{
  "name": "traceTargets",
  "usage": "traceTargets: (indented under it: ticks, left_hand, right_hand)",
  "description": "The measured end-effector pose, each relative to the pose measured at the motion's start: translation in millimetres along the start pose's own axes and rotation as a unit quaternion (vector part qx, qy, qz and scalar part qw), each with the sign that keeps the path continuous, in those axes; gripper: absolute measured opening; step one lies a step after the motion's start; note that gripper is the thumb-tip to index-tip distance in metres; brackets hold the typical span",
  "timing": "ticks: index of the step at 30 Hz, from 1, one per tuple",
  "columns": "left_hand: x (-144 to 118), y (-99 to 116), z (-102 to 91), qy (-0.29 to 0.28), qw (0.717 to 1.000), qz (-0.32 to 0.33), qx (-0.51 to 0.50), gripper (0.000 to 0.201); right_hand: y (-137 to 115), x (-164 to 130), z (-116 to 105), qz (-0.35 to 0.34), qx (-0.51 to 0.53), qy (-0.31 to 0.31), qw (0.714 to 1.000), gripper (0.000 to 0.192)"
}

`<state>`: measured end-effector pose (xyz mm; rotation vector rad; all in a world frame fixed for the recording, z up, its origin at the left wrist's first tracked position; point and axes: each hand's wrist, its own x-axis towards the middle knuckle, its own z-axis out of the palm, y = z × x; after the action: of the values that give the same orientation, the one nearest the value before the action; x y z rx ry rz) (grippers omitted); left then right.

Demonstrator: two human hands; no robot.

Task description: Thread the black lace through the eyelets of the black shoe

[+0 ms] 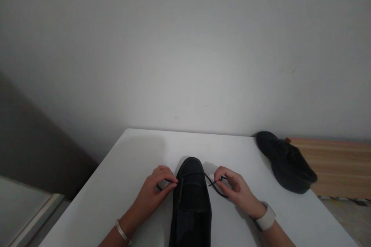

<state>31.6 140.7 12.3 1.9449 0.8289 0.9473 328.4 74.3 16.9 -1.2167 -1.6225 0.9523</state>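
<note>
The white desk [121, 185] fills the lower part of your view, pushed against a plain wall, and gives you a flat, bare surface to work on. On its far right edge a second black shoe [285, 166] lies on its side, well apart from your hands, so it stays out of the way. The black shoe [191, 200] you work on sits straight in front of you, toe pointing away, centred between your wrists so each side is equally in reach. Your left hand [156, 191] has its fingertips pinched together on one end of the thin black lace [216, 187], just beside the shoe's left edge. Your right hand [233, 187] is closed on the other end, which loops down onto the desk, held out to the side so the lace stays taut across the tongue. A bracelet [121, 231] circles your left wrist and a pale watch [265, 218] your right.
</note>
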Motion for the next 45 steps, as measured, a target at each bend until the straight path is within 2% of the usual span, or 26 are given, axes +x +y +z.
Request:
traceTargets:
  ticks: [10, 18, 23, 32, 41, 45]
  left_hand:
    - [2, -6, 3.9, 0.005, 0.999, 0.049, 0.020, 0.010]
    - [0, 0, 0.7, -0.005, 0.998, 0.062, 0.010, 0.016]
    - [0, -3, 1.2, 0.017, 0.999, 0.037, 0.012, 0.009]
    - [2, -3, 0.6, 0.029, 0.999, -0.023, 0.026, 0.008]
    - [1, -1, 2.1, 0.010, 0.999, 0.017, 0.030, 0.007]
    - [-1, 1, 1.5, -0.005, 0.999, 0.039, 0.018, 0.011]
  right_hand:
    - [-2, 1, 8, -0.012, -0.023, 0.025, 0.999, 0.014]
    - [-3, 0, 9, -0.024, -0.014, 0.003, 1.000, 0.013]
    - [-4, 0, 13, -0.014, -0.003, -0.012, 1.000, 0.014]
    - [4, 2, 18, 0.005, 0.024, 0.021, 0.999, 0.016]
    - [-1, 1, 15, -0.026, 0.045, -0.012, 0.999, 0.020]
    - [2, -1, 16, 0.010, 0.076, -0.002, 0.997, 0.020]
